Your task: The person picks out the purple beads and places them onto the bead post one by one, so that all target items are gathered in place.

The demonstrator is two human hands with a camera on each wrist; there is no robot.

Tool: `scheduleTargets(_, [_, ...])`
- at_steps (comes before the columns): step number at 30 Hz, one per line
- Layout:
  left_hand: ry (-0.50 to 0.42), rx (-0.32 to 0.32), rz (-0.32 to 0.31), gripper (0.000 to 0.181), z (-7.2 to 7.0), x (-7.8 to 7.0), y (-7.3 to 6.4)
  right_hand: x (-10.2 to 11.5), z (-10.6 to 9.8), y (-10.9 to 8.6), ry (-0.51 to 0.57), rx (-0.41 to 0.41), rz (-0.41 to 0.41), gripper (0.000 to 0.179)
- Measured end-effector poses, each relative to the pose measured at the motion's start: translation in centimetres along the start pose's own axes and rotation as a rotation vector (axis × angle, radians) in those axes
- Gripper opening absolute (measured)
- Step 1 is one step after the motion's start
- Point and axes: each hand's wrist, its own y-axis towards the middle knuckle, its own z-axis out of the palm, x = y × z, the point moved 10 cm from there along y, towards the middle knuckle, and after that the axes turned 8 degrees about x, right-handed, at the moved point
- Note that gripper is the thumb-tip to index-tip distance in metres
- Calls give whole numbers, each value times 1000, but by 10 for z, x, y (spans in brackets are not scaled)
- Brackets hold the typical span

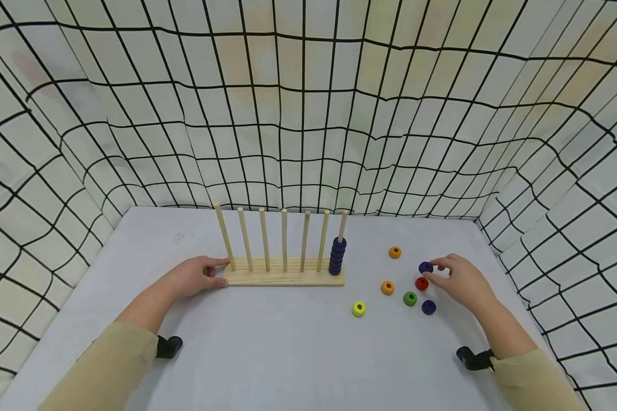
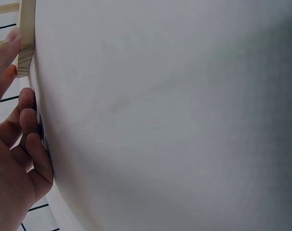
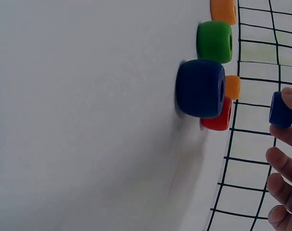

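Observation:
In the head view a wooden peg stand (image 1: 284, 278) with several upright pegs stands on the table. A stack of dark blue beads (image 1: 337, 255) sits on its rightmost peg. My left hand (image 1: 191, 276) grips the left end of the base between thumb and fingers; its other fingers are curled near the table in the left wrist view. My right hand (image 1: 461, 282) pinches a dark blue bead (image 3: 282, 109) between thumb and index finger, raised off the table. Below it lie a red bead (image 1: 421, 283), a green bead (image 1: 410, 298) and another dark blue bead (image 3: 200, 88).
Two orange beads, one farther back (image 1: 395, 252) and one nearer (image 1: 388, 287), lie between the stand and my right hand. A yellow bead (image 1: 359, 309) is closer to me. Black netting (image 1: 303, 125) over white walls surrounds the white table (image 1: 288, 354).

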Motion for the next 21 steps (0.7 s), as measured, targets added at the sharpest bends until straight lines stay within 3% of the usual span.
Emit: scheduleTargets(21, [-6, 0, 8, 69, 1, -3, -2, 49, -4, 7, 41, -64, -46, 45])
